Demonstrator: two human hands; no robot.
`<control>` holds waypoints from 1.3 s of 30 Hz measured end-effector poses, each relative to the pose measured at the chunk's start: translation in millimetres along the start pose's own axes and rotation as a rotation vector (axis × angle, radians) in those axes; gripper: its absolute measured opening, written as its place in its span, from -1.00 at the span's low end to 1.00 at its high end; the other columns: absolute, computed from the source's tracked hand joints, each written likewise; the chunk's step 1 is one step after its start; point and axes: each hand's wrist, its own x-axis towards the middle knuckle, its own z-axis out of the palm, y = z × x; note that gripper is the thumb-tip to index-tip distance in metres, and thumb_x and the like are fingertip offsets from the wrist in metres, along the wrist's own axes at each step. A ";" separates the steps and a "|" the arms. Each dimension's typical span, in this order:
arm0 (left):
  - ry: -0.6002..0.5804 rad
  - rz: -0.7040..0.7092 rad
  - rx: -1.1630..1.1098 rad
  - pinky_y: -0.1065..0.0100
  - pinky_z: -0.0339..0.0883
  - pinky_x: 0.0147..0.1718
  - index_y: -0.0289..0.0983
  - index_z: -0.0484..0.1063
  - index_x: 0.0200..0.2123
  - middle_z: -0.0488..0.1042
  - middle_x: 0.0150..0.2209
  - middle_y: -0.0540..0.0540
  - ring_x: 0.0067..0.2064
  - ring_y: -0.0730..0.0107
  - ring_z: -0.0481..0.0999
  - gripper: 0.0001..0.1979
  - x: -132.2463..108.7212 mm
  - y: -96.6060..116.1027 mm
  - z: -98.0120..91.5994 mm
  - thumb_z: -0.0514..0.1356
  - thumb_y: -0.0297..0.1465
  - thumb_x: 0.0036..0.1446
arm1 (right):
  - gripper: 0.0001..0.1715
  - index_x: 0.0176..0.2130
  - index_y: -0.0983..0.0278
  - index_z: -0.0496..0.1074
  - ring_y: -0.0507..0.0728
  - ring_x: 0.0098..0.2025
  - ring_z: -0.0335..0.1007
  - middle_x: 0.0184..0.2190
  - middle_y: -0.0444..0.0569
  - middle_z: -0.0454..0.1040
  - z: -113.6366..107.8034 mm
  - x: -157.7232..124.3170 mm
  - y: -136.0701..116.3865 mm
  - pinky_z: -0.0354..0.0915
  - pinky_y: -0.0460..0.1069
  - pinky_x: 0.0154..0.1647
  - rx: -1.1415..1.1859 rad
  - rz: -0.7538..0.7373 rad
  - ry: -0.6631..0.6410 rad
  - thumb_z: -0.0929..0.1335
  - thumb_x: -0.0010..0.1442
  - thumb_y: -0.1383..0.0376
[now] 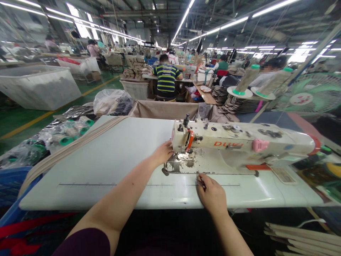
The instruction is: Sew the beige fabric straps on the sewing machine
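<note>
Sitting at a big white flat tabletop [106,160], with a cream-white metal sewing machine with orange letters [239,144] standing on its right half. Reaching with the left hand [163,153] right up to the needle end of that machine, just beside the scratched shiny metal plate [183,166]. Cannot tell about the left fingers, apart or together: tucked out of sight by the machine head.

Resting the right hand [211,193] near the front edge of the tabletop, just in front of the plate, with the fingers [207,180] pinched together on a small dark thin tool [200,183], too tiny to name. No cloth to be seen under the needle.

Off to the left, well apart from both hands, lying across the tabletop: a long flat beige strap [74,145]. Just beside it, thread cones with green ends in clear plastic bags [69,133]. Farther back, a person in a yellow and dark striped shirt [166,78], seated at another table.

Could go badly here, with the left fingers so close to the needle: a poke or a pinch, given a sudden start of the machine. Could also jab the left hand with the dark tool, if brought in too fast. Might even lose the tool over the front edge, being so near it.
</note>
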 end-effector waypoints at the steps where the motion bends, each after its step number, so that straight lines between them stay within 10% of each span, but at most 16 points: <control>1: -0.004 0.008 0.001 0.20 0.24 0.32 -0.21 0.56 0.03 0.43 0.24 -0.11 0.28 0.18 0.37 -0.71 2.8 -1.1 0.8 0.17 -0.47 0.30 | -0.73 -0.10 0.27 0.50 0.19 -0.34 0.52 -0.30 0.02 0.63 0.0 -0.2 0.0 0.31 0.01 -0.28 0.003 0.004 0.000 0.26 0.29 0.31; 10: -0.001 0.039 0.010 0.10 0.15 0.36 -0.25 0.47 0.15 0.45 0.21 -0.19 0.28 0.13 0.35 -0.65 2.5 -4.7 4.6 0.06 -0.33 0.40 | -0.73 -0.11 0.26 0.51 0.18 -0.35 0.49 -0.33 0.01 0.61 -0.4 -1.4 0.1 0.28 0.01 -0.28 0.022 0.024 -0.012 0.25 0.31 0.30; 22: 0.029 0.009 -0.008 0.06 0.37 0.09 -0.18 0.64 -0.16 0.60 -0.08 -0.14 -0.01 0.10 0.51 -0.83 -17.4 -6.9 -10.8 0.26 -0.30 0.27 | -0.74 -0.12 0.27 0.51 0.17 -0.35 0.46 -0.35 0.00 0.59 -3.3 -1.0 -1.8 0.25 0.01 -0.29 0.038 0.036 -0.030 0.25 0.29 0.32; 39: 0.038 -0.114 -0.137 0.36 0.40 -0.23 -0.18 0.63 -0.24 0.52 -0.23 -0.04 -0.25 0.37 0.52 -0.87 -50.3 23.5 -11.3 0.25 -0.44 0.25 | -0.73 -0.12 0.27 0.51 0.17 -0.33 0.46 -0.33 0.01 0.59 -3.6 -0.1 -3.7 0.25 0.00 -0.26 0.056 0.038 -0.015 0.25 0.29 0.33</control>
